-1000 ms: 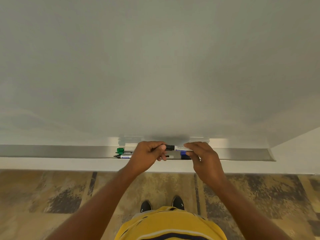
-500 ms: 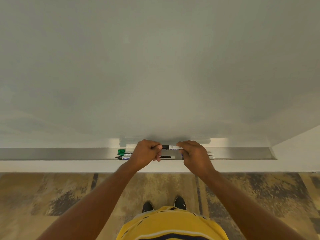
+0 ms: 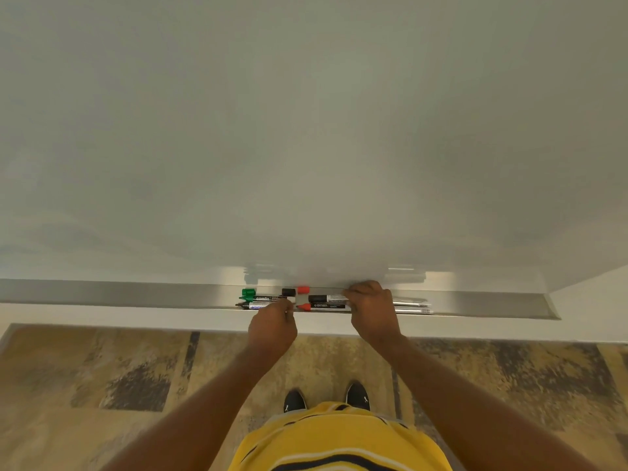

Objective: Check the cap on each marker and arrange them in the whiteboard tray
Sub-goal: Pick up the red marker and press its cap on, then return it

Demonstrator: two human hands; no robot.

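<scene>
The metal whiteboard tray (image 3: 136,294) runs under the whiteboard. My right hand (image 3: 372,309) grips the barrel of a black-capped marker (image 3: 324,298) that lies low in the tray. In front of it lies a red marker (image 3: 323,306) with its red tip bare. A loose red cap (image 3: 303,289), black cap (image 3: 288,293) and green cap (image 3: 248,292) sit at the tray's back. A green marker (image 3: 261,298) and a blue-labelled marker (image 3: 253,305) lie at the left. My left hand (image 3: 272,326) is curled over their right ends; whether it grips one is hidden.
More markers (image 3: 411,304) lie in the tray to the right of my right hand. The tray ends at its right corner (image 3: 552,309). Below are a patterned floor, my shoes (image 3: 294,401) and my yellow shirt.
My left hand has let go of the black marker's cap and dropped down to the left. My right hand has lowered that marker into the tray. Loose caps are now in sight.
</scene>
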